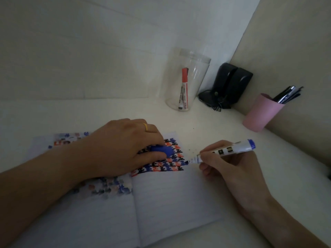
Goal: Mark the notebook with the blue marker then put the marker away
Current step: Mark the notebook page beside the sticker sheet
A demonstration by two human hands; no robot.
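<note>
In the upper middle of the frame a clear jar (186,79) stands on the white surface (107,111), open at the top, with a red marker (184,86) leaning inside it. To its right, in the corner, sits a dark object (231,85) that is hard to identify. Farther right a pink cup (261,113) holds a bundle of dark pens (288,94) that stick out past its rim.

Lower in the frame an open lined notebook (170,203) lies flat — its upper part is filled with rows of small blue, red and black marks, and the lower part of the right page is bare. The blue marker (223,150) is a white barrel with a blue end and printed labels; its dark blue tip touches the right page at the right end of the marked rows. The right hand (231,165) is closed around the marker in a writing grip. The left hand (125,147) rests on the upper part of the notebook, palm down, fingers curled over a blue cap (162,150) — a yellow ring (146,126) shows on one finger. The two hands are near each other but apart.
</note>
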